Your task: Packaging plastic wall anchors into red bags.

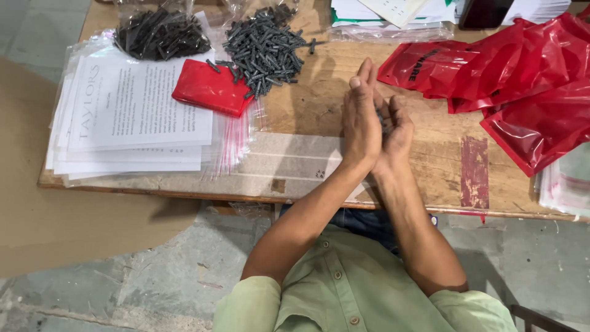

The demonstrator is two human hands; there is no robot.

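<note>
Worn wood tabletop (307, 110), concrete floor below. Left to right: paper stack (132, 117), red pouch (212, 89), grey screw pile (264, 46), then my hands at centre. Left hand (361, 120) flat against right hand (396, 126), palms pressed together, a few dark screws (381, 117) just showing between. I'd judge: keep palms cupped, tilt over the tabletop so none drop. Red bags (522, 80) far right.

Bare wood (307, 110) ahead — screws (264, 49), pouches (522, 80) flank.
</note>
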